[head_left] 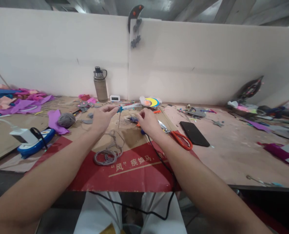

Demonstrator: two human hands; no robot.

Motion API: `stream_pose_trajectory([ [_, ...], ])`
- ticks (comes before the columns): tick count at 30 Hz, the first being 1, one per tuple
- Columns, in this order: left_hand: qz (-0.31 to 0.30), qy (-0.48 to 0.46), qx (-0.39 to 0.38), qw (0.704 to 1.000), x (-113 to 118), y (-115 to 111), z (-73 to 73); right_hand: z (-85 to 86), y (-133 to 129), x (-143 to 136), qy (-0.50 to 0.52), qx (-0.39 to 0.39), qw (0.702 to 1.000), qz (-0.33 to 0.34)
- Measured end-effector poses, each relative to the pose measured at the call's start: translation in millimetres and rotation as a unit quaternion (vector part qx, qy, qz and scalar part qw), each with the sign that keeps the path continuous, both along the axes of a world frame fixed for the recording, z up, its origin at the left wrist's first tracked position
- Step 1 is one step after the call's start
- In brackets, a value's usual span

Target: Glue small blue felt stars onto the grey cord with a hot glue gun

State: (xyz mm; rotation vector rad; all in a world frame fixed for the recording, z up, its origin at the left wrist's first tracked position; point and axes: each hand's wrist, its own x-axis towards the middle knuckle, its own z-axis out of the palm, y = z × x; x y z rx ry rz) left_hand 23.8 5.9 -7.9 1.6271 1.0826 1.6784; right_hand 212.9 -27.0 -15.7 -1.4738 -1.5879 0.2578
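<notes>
My left hand (102, 119) pinches a small blue star (120, 109) between thumb and fingertips, over the cardboard. Grey yarn (106, 157) hangs below the star and lies in loose loops on the red part of the board. To its right, my right hand (148, 121) has its fingers closed together; what they hold, if anything, is too small to make out. Just behind and under that hand lies a blue tool with an orange part, like a glue gun (134, 120), partly hidden. Red-handled scissors (182, 139) rest beside my right wrist.
Cardboard (124, 180) covers the table before me. A black phone (194, 133) lies right of the scissors. A yarn ball (66, 120), a blue power strip (34, 144) and felt scraps (24, 105) are left. A bottle (100, 86) and small clock (114, 98) stand behind. A black cable (160, 157) crosses the board.
</notes>
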Motion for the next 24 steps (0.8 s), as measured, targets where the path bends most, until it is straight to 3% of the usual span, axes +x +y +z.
stream_pose_trajectory([
  [3,0.031,0.063,0.033,0.997,4.0,-9.6,3.9,2.6,-6.0,-27.5,0.166,-0.018,0.982,0.089],
  [6,0.016,0.070,0.048,0.996,8.8,-18.9,6.9,-1.8,-7.4,-50.7,0.332,-0.047,0.927,0.168],
  [8,-0.002,0.052,0.037,0.998,11.3,-22.4,7.5,-5.0,-7.1,-58.2,0.402,-0.077,0.887,0.214],
  [10,-0.021,0.031,0.008,0.999,13.0,-23.2,7.3,-6.5,-7.2,-59.2,0.429,-0.089,0.868,0.233],
  [12,-0.045,0.007,-0.024,0.999,14.1,-22.0,6.6,-5.8,-8.2,-55.9,0.412,-0.069,0.882,0.216],
  [17,-0.128,-0.118,-0.102,0.979,17.1,-17.4,3.4,-0.7,-10.0,-45.7,0.269,0.046,0.951,0.146],
  [24,-0.191,-0.186,-0.161,0.950,17.8,-14.3,1.7,-2.6,-6.3,-42.3,0.212,0.065,0.968,0.114],
])
